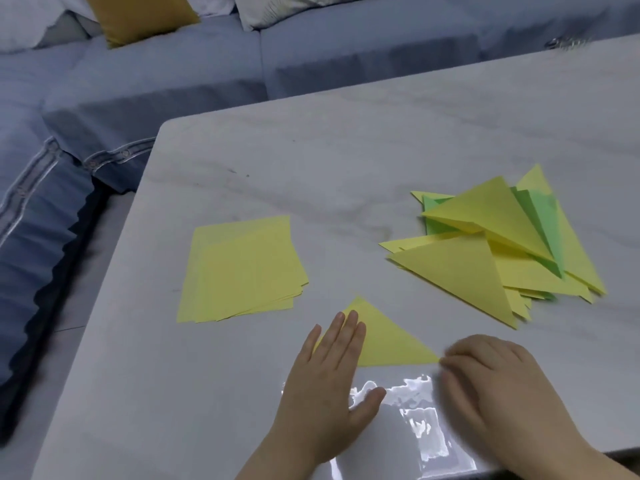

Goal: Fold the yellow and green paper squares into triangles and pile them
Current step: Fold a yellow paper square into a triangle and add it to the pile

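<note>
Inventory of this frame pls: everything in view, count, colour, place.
stack of paper squares: 1 stack, yellow, table left
folded triangle: 1, yellow, near edge, between the hands
pile of triangles: 1 pile, yellow and green, table right
table: 1, pale grey marbled, centre
sofa: 1, blue-grey, behind and left of table
mustard cushion: 1, mustard, sofa top left
white cushions: 2, white, flanking mustard one
left hand: 1, flat on triangle's left corner
right hand: 1, blurred, fingers curled at triangle's right tip

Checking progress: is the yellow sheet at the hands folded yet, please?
Folded: the yellow sheet shows a triangle, left hand flat on it.
</note>
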Demonstrator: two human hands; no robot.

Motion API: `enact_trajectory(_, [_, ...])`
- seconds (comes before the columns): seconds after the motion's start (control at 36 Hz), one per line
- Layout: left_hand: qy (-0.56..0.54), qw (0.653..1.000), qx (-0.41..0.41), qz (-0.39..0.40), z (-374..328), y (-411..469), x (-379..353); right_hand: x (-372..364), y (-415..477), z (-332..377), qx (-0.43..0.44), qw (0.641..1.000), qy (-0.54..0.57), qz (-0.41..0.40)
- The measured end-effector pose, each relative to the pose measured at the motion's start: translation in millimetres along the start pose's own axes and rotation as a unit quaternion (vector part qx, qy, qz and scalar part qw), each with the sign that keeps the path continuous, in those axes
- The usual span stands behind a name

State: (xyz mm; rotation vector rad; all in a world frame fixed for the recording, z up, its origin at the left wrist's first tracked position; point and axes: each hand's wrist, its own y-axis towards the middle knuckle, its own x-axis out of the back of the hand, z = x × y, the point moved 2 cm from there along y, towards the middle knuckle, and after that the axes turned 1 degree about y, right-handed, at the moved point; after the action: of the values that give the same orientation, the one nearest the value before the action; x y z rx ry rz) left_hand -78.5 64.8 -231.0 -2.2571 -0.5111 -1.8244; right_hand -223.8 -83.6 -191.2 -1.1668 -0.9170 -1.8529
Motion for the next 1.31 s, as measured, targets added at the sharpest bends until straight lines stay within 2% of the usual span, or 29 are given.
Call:
enact_trajectory(0.06, [-0.015,1.0,0.002,-0.013,0,0,1,7,16,11,-0.069,0.997,0.029,0.037])
enact_trajectory(0.14, [-0.045,0.998,0.013,-0.031,0,0,3,3,39,27,-0.126,0.987,0.049,0.083])
enact_trajectory(0.22, [-0.067,0.996,0.029,-0.041,-1,-1,5,-11,59,41,-0.137,0.974,0.007,0.178])
enact_trajectory(0.31, [-0.081,0.995,0.038,-0.045,0,-3,4,-19,70,51,-0.159,0.959,-0.034,0.23])
enact_trajectory(0.42, [-0.089,0.994,0.034,-0.055,0,-4,5,-21,74,49,-0.19,0.945,0.011,0.265])
enact_trajectory(0.56, [-0.187,0.974,0.047,-0.119,4,-5,14,-17,69,35,-0.169,0.951,0.2,0.167])
enact_trajectory(0.64, [-0.182,0.959,0.117,-0.185,25,-3,25,3,72,15,-0.19,0.953,0.234,0.038])
enact_trajectory(0.69, [-0.168,0.947,0.179,-0.206,43,2,38,20,75,-3,-0.239,0.94,0.24,-0.037])
enact_trajectory(0.78, [-0.133,0.946,0.246,-0.165,70,14,54,33,79,-25,-0.251,0.945,0.199,-0.073])
enact_trajectory(0.86, [-0.082,0.957,0.271,-0.068,89,28,60,30,80,-34,-0.256,0.955,0.142,-0.049])
enact_trajectory(0.92, [-0.08,0.953,0.293,0.002,93,34,62,25,79,-37,-0.249,0.963,0.082,-0.064])
enact_trajectory(1.0, [-0.069,0.952,0.297,0.031,92,38,69,17,76,-39,-0.187,0.97,-0.01,-0.157])
enact_trajectory(1.08, [0.005,0.963,0.27,0.022,92,38,73,11,72,-28,-0.1,0.972,0.001,-0.214])
enact_trajectory(1.14, [0.022,0.97,0.24,0.02,93,36,71,6,69,-16,-0.032,0.975,0.03,-0.219])
enact_trajectory(1.19, [-0.019,0.97,0.242,0.008,96,32,69,2,68,-4,0.024,0.977,0.073,-0.199])
enact_trajectory(1.25, [-0.051,0.97,0.235,-0.029,95,28,72,0,68,7,0.068,0.975,0.119,-0.175])
enact_trajectory(1.31, [-0.015,0.979,0.183,-0.083,91,25,74,1,71,19,0.105,0.971,0.138,-0.162])
